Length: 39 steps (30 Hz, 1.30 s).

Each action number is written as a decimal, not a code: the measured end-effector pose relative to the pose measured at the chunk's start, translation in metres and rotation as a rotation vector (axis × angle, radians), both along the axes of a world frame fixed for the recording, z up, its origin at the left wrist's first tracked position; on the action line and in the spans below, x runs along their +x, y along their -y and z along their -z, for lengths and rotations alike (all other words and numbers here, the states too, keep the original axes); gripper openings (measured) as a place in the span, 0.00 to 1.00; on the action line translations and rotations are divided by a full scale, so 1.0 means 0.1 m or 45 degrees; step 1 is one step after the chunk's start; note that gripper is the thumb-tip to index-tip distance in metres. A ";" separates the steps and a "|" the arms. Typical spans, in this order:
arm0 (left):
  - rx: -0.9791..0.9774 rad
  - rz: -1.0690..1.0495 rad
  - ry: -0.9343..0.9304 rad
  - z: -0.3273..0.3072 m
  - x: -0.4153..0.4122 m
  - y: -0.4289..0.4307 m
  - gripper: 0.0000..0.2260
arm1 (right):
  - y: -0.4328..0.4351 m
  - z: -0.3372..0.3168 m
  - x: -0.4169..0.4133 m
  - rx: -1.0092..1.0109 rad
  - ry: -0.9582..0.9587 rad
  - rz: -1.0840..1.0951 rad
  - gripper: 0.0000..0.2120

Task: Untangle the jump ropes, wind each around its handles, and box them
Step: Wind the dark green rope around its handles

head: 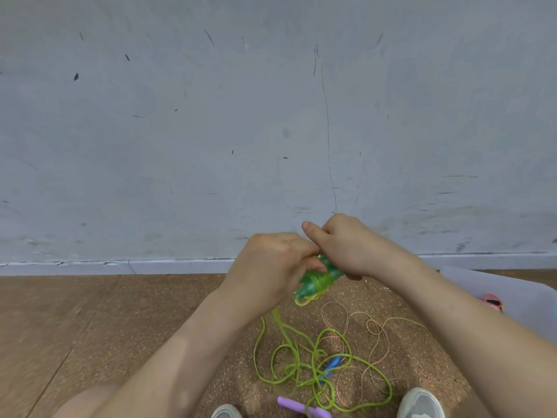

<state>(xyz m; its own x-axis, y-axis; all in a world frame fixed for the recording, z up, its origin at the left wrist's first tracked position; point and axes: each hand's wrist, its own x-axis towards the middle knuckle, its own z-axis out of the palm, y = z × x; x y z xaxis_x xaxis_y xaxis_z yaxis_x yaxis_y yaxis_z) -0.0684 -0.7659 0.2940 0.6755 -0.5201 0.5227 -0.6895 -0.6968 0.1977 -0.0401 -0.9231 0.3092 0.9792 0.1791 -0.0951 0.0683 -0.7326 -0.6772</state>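
I was winding the green rope [301,366]: my left hand [271,260] and right hand [346,245] both gripped its bundled green handles [319,279], raised above the near floor [120,327]. Its slack lay tangled with a speckled rope [376,327] below, so I reckoned the next turns called for freeing it first.

Not much on show tbh: left forearm [187,351] and right forearm [452,312] are bare, same for the left hand [271,267] and right hand [346,248]. Light grey left sneaker [226,412] and right sneaker [420,402], pale toe caps.
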 end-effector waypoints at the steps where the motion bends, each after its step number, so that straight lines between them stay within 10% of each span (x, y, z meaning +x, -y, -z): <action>1: -0.039 0.007 -0.106 -0.01 -0.01 0.00 0.10 | -0.01 0.00 -0.01 0.015 -0.010 -0.014 0.28; 7: -0.513 -0.145 -0.807 -0.10 0.07 -0.04 0.03 | 0.00 -0.03 -0.05 0.133 0.149 -0.061 0.27; 22: -0.490 -0.063 -0.719 -0.18 0.12 -0.24 0.05 | 0.26 -0.24 -0.03 0.550 -0.249 -0.432 0.10; 28: -0.996 0.073 -1.092 -0.11 0.13 -0.14 0.04 | 0.29 -0.26 -0.05 0.713 -0.343 -0.546 0.12; 33: -1.892 0.039 -1.489 0.01 0.10 0.11 0.07 | 0.23 -0.19 0.00 1.252 -0.354 -0.391 0.12; 39: -1.893 0.019 -1.374 0.18 0.11 0.22 0.04 | 0.11 -0.10 0.00 1.696 -0.329 0.009 0.04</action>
<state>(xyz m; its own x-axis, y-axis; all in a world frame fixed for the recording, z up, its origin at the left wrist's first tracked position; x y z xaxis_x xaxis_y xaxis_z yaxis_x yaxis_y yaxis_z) -0.0571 -0.7881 0.2759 0.9898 -0.0959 -0.1053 0.1376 0.4525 0.8811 -0.0403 -0.9339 0.3191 0.9612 0.2737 -0.0345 -0.1685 0.4834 -0.8591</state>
